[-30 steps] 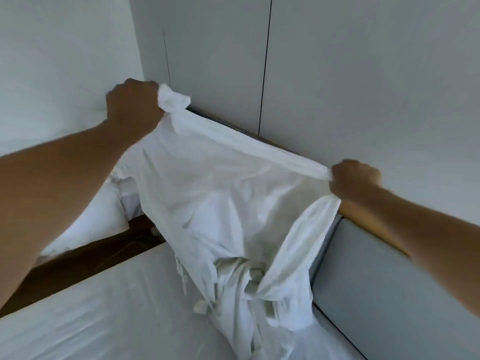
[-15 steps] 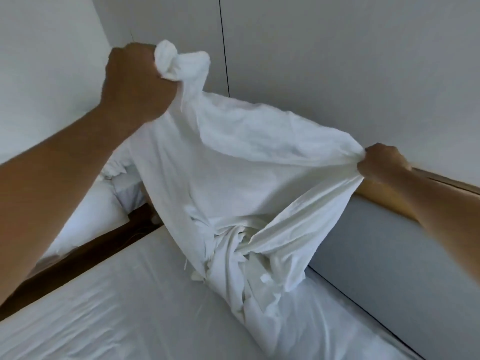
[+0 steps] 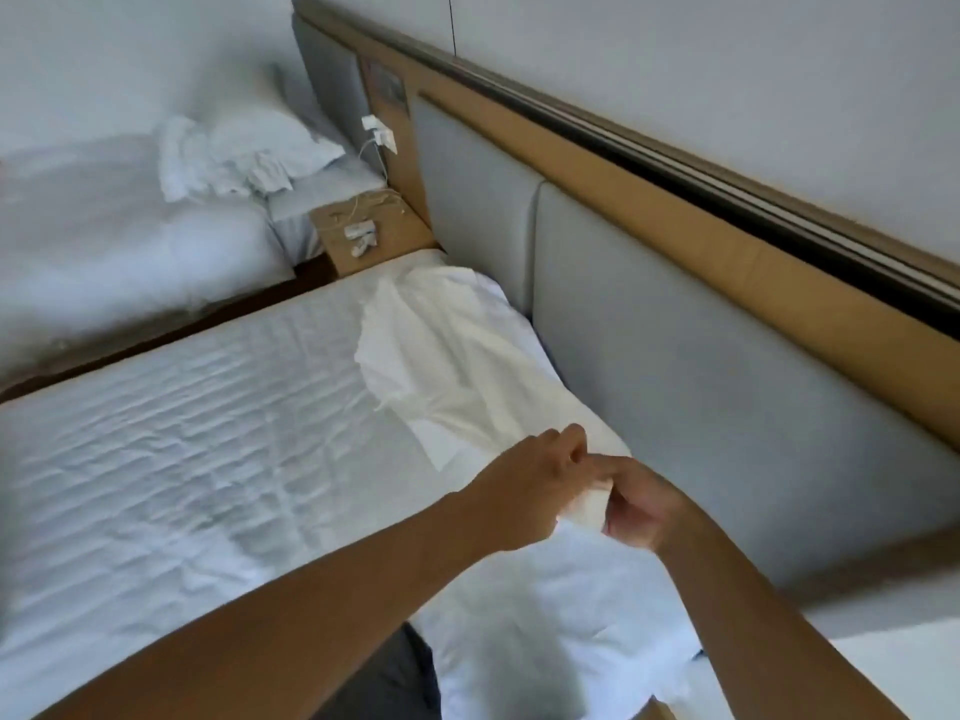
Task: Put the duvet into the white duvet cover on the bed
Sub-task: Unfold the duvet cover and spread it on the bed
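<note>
— White cover (image 3: 457,366): it lies flat on the bed (image 3: 182,433), running away from your hands along the headboard (image 3: 727,356). Its near corner is bunched between them.

— Your left hand (image 3: 524,491) and right hand (image 3: 639,506) are almost touching, and each has curled fingers pinching that corner. You seem to be sorting the corner or hunting for the opening, so I'd call this the early laying-out step. I can't pick out the duvet for sure.

— Next you'll need to part the two layers at that corner and keep one in each hand. Don't drag the flat part back toward you.

— Half a second ago your hands were raised and well apart, with the cover hanging between them in front of the wall. Now it is down on the bed and your hands have come together low over it.
</note>
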### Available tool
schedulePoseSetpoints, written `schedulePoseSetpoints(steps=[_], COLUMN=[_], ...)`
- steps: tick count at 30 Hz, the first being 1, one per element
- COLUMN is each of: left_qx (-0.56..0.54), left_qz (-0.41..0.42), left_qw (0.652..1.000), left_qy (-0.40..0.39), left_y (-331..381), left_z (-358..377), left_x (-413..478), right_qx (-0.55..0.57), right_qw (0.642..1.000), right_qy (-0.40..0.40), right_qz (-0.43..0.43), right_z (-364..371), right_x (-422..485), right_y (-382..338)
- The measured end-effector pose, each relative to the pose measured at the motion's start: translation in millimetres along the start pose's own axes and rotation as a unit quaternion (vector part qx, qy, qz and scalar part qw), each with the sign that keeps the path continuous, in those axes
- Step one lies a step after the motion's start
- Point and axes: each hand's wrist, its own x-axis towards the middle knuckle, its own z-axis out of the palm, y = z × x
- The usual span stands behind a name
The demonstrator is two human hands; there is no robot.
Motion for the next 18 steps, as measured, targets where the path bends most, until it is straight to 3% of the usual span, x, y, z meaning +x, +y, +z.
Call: schedulePoseSetpoints(steps=[3, 5, 7, 8, 9, 10, 11, 12, 13, 15, 18], left_qx=[-0.035, -0.059, -0.113, -0.186, -0.296, -0.428, -0.551, -0.634, -0.672, -0.695, -0.661], left_qz=[-0.081, -0.187, -0.364, -0.472, -0.576, -0.645, -0.666, -0.662, -0.658, -0.657, -0.695], left_qw=[0.996, 0.981, 0.924, 0.861, 0.761, 0.63, 0.497, 0.391, 0.325, 0.274, 0.259], left_qy=[-0.003, 0.007, 0.017, 0.027, 0.043, 0.062, 0.074, 0.087, 0.103, 0.1, 0.114], left_y=[13, 15, 14, 12, 10, 8, 7, 7, 7, 7, -1], left_z=[56, 93, 133, 153, 172, 189, 205, 220, 238, 273, 316], left_x=[-43, -74, -100, -111, -118, -123, -127, -131, -134, -136, -132], right_qx=[0.012, 0.057, 0.061, 0.046, 0.028, 0.015, 0.01, 0.002, -0.009, -0.03, -0.05], right_qw=[0.989, 0.977, 0.967, 0.963, 0.959, 0.955, 0.951, 0.947, 0.942, 0.934, 0.921], right_qy=[0.146, 0.2, 0.234, 0.25, 0.265, 0.28, 0.29, 0.302, 0.312, 0.322, 0.341], right_qz=[0.015, 0.049, 0.082, 0.09, 0.094, 0.098, 0.104, 0.113, 0.123, 0.154, 0.181], right_z=[-16, -24, -34, -40, -46, -52, -56, -59, -63, -68, -80], right_x=[-7, -15, -18, -17, -15, -13, -11, -8, -5, 0, -1], right_y=[55, 89, 125, 144, 162, 180, 197, 213, 228, 252, 276])
